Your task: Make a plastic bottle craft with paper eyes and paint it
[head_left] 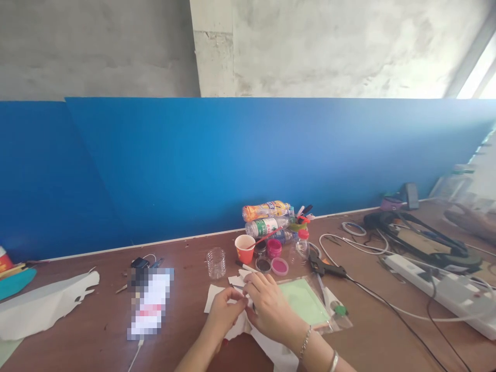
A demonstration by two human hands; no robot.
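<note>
The step in hand looks like close fingertip work over white paper [239, 328], so it calls for one hand to steady while the other makes small moves. The left hand [225, 311] seems best placed as the anchor, with the right hand [267, 298] doing the finer shaping. A light pinch should serve, since thin paper would probably crease under a hard one, and wrists kept low on the table [186, 320] would help against shake. Reaching towards 1 o'clock risks dipping a cuff or knuckle into the open pots [279, 266].

With the hands as the dial's centre and 12 pointing away from the person, the fingertips of both hands come close together, nearly meeting. Whether either pair clamps on a scrap or simply touches, I cannot tell; whatever sits between them is too small to make out. The paper lies below the fingers, spreading out from 5 to 6 o'clock, with another piece showing at 9 beside the left hand. The red cup [244, 254] stands at 12, a clear tub [216, 263] at 10 to 11, the glue gun [328, 268] at 2, and a green sheet [304, 302] at 3, near the right hand.
</note>
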